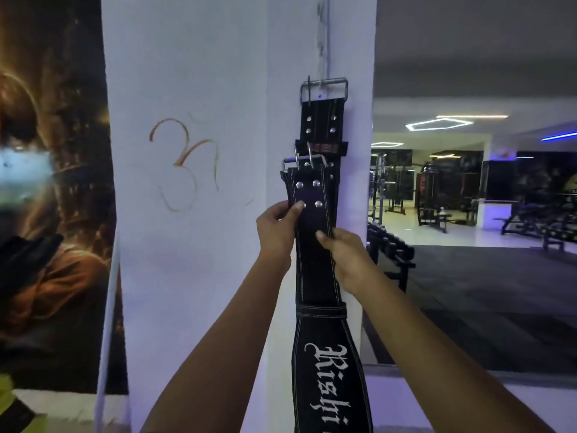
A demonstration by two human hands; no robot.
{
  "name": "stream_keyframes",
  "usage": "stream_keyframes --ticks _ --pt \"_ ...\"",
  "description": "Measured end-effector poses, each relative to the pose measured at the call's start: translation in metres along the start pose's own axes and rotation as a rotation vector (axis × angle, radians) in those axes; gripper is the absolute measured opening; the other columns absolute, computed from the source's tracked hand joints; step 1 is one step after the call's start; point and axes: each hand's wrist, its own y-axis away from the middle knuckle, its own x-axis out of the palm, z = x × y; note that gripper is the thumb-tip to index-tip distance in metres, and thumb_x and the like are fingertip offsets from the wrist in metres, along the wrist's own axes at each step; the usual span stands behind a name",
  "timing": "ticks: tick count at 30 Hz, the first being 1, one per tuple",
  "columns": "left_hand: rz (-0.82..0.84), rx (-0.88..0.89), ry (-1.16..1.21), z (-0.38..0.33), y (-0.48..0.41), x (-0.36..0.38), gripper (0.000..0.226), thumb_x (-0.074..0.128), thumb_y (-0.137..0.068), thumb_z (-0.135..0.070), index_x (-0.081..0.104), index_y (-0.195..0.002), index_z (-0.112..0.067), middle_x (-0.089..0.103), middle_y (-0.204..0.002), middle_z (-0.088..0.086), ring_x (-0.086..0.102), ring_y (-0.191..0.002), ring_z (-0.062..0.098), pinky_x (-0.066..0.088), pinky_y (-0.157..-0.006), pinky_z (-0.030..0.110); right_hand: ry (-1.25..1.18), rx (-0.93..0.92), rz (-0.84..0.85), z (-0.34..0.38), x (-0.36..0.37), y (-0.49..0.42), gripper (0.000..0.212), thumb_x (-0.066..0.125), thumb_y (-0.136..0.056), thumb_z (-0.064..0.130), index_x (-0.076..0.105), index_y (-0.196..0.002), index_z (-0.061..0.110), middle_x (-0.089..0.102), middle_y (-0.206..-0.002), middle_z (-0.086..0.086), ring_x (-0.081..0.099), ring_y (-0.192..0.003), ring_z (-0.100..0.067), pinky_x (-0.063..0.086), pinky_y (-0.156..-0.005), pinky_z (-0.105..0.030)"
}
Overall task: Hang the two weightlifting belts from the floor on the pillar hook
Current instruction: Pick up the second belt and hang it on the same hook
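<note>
Head view. A white pillar (193, 245) fills the centre, with a gym floor and racks (437, 198) well apart to the right. Two weightlifting belts are in view, both running vertically along the pillar's right face. The first belt (321, 123) hangs by its steel buckle (324, 89) from the pillar hook (321, 84), which is small and partly hidden behind the buckle frame; a thin wire or chain (323, 32) rises above it.

The second belt (315, 254) lies in front of the first, overlapping its lower part, long axis upright, lettered wide section trailing downward out of frame. Its own buckle (304, 162) sits below the hook, near the first belt's keeper loop, and is apparently not yet hooked. The hook therefore lies straight up along the belt's axis from both hands.

Two hands hold the second belt. The left hand (276, 228) is closed on its left edge, thumb pressed on the front by the rivets. The right hand (342, 251) pinches the right edge slightly lower. The left hand is thus nearer the buckle and hook.

Count: two belts, two buckles, one hook, two hands.
</note>
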Motion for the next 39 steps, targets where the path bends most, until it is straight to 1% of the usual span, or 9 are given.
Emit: stream_keyframes --ticks 5,11,13,16,20,27,33,37,39 --pt "0.081 0.012 -0.041 0.018 0.004 0.016 0.028 0.065 -0.086 -0.020 0.067 -0.109 -0.003 0.070 -0.106 0.018 0.069 -0.088 0.023 0.056 -0.088 0.042 -0.064 -0.060 -0.088 0.028 -0.012 -0.031 0.019 0.054 -0.090 0.004 0.068 -0.103 0.004 0.068 -0.097 -0.014 0.064 -0.089 -0.028 0.055 -0.079 -0.035" --pt "0.159 0.112 -0.100 0.006 -0.013 0.032 0.012 0.060 -0.089 -0.007 0.068 -0.096 -0.007 0.067 -0.077 0.002 0.064 -0.056 -0.002 0.053 -0.056 0.014 -0.078 0.094 -0.100 0.059 -0.027 -0.069 0.032 0.065 -0.086 0.018 0.064 -0.112 0.000 0.068 -0.110 -0.020 0.067 -0.097 -0.035 0.057 -0.079 -0.046" --pt "0.230 0.128 -0.081 0.002 -0.021 0.029 0.015 0.058 -0.090 -0.012 0.068 -0.101 -0.010 0.069 -0.084 0.004 0.067 -0.068 0.002 0.057 -0.065 0.020 -0.101 0.082 -0.145 0.068 -0.025 -0.081 0.035 0.065 -0.085 0.012 0.060 -0.117 -0.002 0.066 -0.113 -0.021 0.065 -0.101 -0.036 0.057 -0.075 -0.045" --pt "0.384 0.076 -0.125 0.017 -0.022 0.020 0.031 0.062 -0.088 -0.022 0.064 -0.116 -0.009 0.071 -0.103 0.005 0.069 -0.091 0.015 0.057 -0.080 0.029 -0.157 0.019 -0.189 0.083 -0.017 -0.100 0.046 0.069 -0.079 0.010 0.057 -0.122 -0.001 0.062 -0.126 -0.019 0.058 -0.117 -0.035 0.048 -0.098 -0.053" --pt "0.444 -0.041 -0.096 0.031 -0.024 0.010 0.032 0.062 -0.087 -0.029 0.065 -0.109 -0.006 0.073 -0.096 0.009 0.072 -0.085 0.019 0.057 -0.070 0.025 -0.197 -0.039 -0.224 0.099 -0.006 -0.114 0.050 0.070 -0.079 0.008 0.054 -0.125 -0.001 0.057 -0.132 -0.016 0.053 -0.123 -0.034 0.041 -0.106 -0.054" --pt "0.587 -0.081 -0.318 0.046 -0.041 -0.018 0.017 0.062 -0.087 -0.027 0.066 -0.098 -0.015 0.074 -0.096 0.005 0.071 -0.091 0.023 0.056 -0.086 0.036 -0.226 -0.078 -0.273 0.115 -0.001 -0.132 0.048 0.071 -0.077 0.009 0.057 -0.121 0.001 0.059 -0.131 -0.016 0.054 -0.120 -0.034 0.043 -0.103 -0.054" --pt "0.551 -0.097 -0.201 0.038 -0.054 -0.021 0.018 0.063 -0.087 -0.025 0.069 -0.095 -0.010 0.075 -0.087 0.006 0.072 -0.083 0.022 0.058 -0.077 0.032 -0.201 -0.134 -0.306 0.126 0.005 -0.127 0.030 0.062 -0.084 0.006 0.060 -0.113 0.000 0.058 -0.130 -0.014 0.052 -0.122 -0.033 0.040 -0.107 -0.052" --pt "0.627 -0.187 -0.278 0.068 -0.038 -0.036 0.025 0.073 -0.079 -0.019 0.069 -0.100 -0.007 0.074 -0.095 0.009 0.072 -0.092 0.028 0.057 -0.086 0.039 -0.227 -0.171 -0.305 0.128 0.001 -0.129 0.007 0.059 -0.083 0.002 0.065 -0.082 0.007 0.066 -0.118 -0.011 0.054 -0.119 -0.032 0.040 -0.106 -0.053" --pt "0.663 -0.240 -0.270 0.079 -0.030 -0.042 0.023 0.074 -0.077 -0.014 0.070 -0.099 -0.008 0.074 -0.095 0.008 0.071 -0.093 0.027 0.056 -0.087 0.039 -0.218 -0.170 -0.322 0.125 -0.001 -0.131 0.012 0.061 -0.082 0.003 0.067 -0.092 0.005 0.068 -0.115 -0.010 0.054 -0.118 -0.031 0.041 -0.105 -0.053"
